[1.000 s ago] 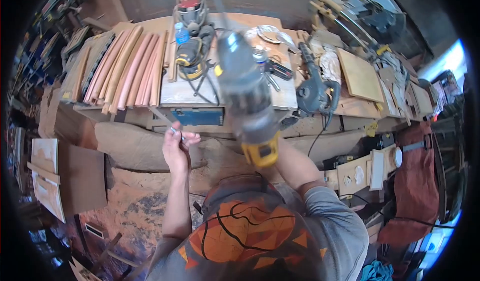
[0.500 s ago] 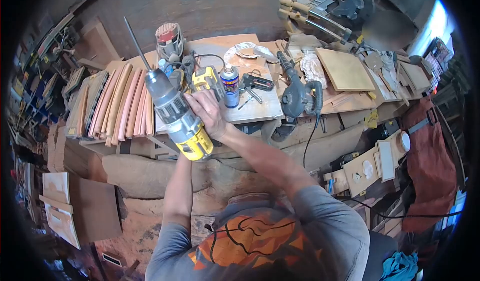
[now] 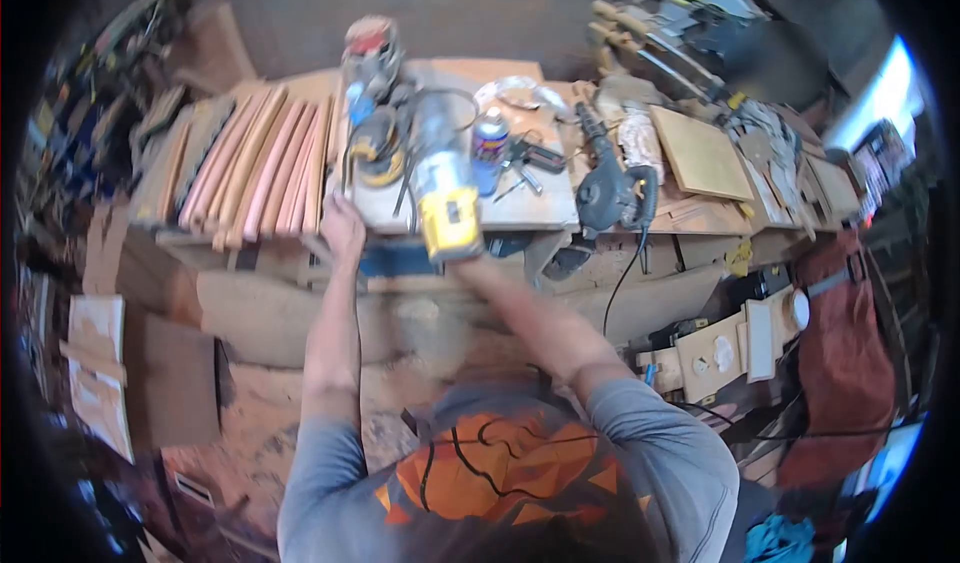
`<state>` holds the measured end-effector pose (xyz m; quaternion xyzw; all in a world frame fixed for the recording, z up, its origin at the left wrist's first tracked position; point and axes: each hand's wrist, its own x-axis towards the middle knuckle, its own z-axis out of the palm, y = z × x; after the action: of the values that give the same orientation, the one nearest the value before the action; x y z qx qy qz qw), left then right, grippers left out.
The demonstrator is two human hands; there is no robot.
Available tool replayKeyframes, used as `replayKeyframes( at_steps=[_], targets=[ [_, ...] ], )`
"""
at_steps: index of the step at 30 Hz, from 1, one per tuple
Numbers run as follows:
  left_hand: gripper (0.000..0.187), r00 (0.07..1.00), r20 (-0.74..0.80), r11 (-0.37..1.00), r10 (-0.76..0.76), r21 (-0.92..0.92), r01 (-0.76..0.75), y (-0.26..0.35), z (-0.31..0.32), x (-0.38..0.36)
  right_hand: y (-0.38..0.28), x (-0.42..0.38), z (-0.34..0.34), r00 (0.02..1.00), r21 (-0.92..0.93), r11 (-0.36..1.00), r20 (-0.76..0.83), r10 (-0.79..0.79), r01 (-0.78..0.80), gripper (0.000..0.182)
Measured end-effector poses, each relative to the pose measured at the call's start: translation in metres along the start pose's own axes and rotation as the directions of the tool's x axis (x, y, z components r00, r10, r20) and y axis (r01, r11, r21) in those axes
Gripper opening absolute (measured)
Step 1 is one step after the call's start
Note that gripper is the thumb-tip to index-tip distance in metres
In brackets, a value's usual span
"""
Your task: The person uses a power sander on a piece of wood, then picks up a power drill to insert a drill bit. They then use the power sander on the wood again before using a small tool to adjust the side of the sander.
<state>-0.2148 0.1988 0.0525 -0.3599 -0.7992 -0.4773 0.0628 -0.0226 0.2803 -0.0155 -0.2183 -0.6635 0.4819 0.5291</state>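
Observation:
A yellow and grey cordless drill (image 3: 448,208) is over the front of the workbench, blurred by motion, its nose pointing away from me. My right hand (image 3: 472,267) is closed on it, with the fingers mostly hidden behind the tool. My left hand (image 3: 343,225) is closed at the bench's front edge, beside the stacked wood strips (image 3: 262,168). A thin dark line rises just above its fingers; I cannot tell what the hand holds. Between the hands lies a yellow and black sander (image 3: 377,153). A blue spray can (image 3: 489,148) stands right of the drill.
A staple gun (image 3: 535,153) lies beyond the can, and a black blower (image 3: 605,188) with a trailing cord sits farther right. Behind are a red-topped power tool (image 3: 372,48) and a mitre saw (image 3: 700,8). A square board (image 3: 700,153) rests on the right side.
The drill has swung right and lower over the bench in my right hand. My left hand has come out from under it to the bench edge. The long bit no longer shows on the drill.

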Motion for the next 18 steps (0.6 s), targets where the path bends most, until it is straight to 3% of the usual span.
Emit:
replayKeyframes(
  at_steps=[1,3,4,6,7,8,9,10,11,12,13,14,15,16,17,18],
  targets=[
    [0.040,0.999,-0.032,0.999,-0.033,-0.019,0.032,-0.008,0.000,-0.005,-0.114,0.011,-0.014,0.849,-0.692,0.557,0.158,-0.503,0.459,0.023],
    [0.041,0.989,-0.129,0.988,-0.065,-0.146,0.046,-0.005,0.004,0.003,-0.150,0.031,-0.011,0.810,-0.627,0.631,-0.001,-0.587,0.457,0.019],
    [0.041,0.980,-0.185,0.969,-0.070,-0.245,0.023,-0.001,0.005,0.009,-0.167,0.044,-0.010,0.744,-0.695,0.528,0.015,-0.668,0.488,0.021],
    [0.040,0.973,-0.224,0.955,-0.057,-0.297,-0.012,0.025,-0.008,0.021,-0.141,0.048,-0.026,0.849,-0.653,0.613,0.089,-0.522,0.445,0.021],
    [0.038,0.965,-0.260,0.933,-0.021,-0.352,-0.074,0.039,-0.012,0.025,-0.138,0.045,-0.026,0.849,-0.651,0.608,0.107,-0.518,0.453,0.021],
    [0.038,0.964,-0.264,0.930,-0.035,-0.361,-0.065,0.047,-0.011,0.027,-0.138,0.042,-0.027,0.914,-0.582,0.725,0.086,-0.396,0.369,0.021],
    [0.034,0.966,-0.072,0.785,-0.247,-0.599,0.156,0.056,-0.009,0.030,-0.136,0.042,-0.029,0.961,-0.507,0.819,0.076,-0.267,0.268,0.021],
    [0.031,0.907,0.166,0.550,-0.386,-0.748,0.371,0.063,-0.006,0.033,-0.082,0.041,-0.044,0.745,-0.829,0.104,0.429,-0.511,0.549,0.027],
    [0.025,0.853,0.307,0.298,-0.421,-0.842,0.450,0.064,0.001,0.034,-0.073,0.035,-0.037,0.887,-0.661,0.607,0.218,-0.407,0.441,0.034],
    [0.025,0.853,0.308,0.297,-0.422,-0.842,0.451,0.069,0.001,0.027,-0.058,0.026,-0.030,0.980,-0.298,0.934,0.080,-0.182,0.198,0.041],
    [0.023,0.797,0.424,0.109,-0.431,-0.852,0.512,0.073,-0.001,0.014,-0.039,0.027,-0.033,0.992,0.106,0.986,0.011,0.125,-0.125,0.051],
    [0.020,0.734,0.538,-0.083,-0.415,-0.826,0.558,0.075,-0.002,0.006,-0.032,0.032,-0.036,0.999,-0.112,0.993,0.031,-0.038,0.041,0.052],
    [0.020,0.738,0.538,-0.085,-0.407,-0.827,0.556,0.069,0.004,0.008,-0.015,0.038,-0.032,0.998,-0.099,0.995,-0.063,-0.003,-0.003,0.050],
    [0.017,0.670,0.610,-0.316,-0.422,-0.792,0.522,0.058,0.012,0.007,0.000,0.040,-0.028,0.987,-0.081,0.995,-0.156,0.038,-0.051,0.048],
    [0.015,0.592,0.690,-0.527,-0.417,-0.714,0.461,0.042,0.020,0.001,-0.010,0.034,-0.028,0.988,-0.341,0.938,-0.111,-0.106,0.062,0.045],
    [0.012,0.596,0.671,-0.543,-0.441,-0.728,0.419,0.027,0.026,0.010,-0.026,0.025,-0.028,0.988,-0.347,0.936,-0.117,-0.102,0.056,0.045]
  ],
)
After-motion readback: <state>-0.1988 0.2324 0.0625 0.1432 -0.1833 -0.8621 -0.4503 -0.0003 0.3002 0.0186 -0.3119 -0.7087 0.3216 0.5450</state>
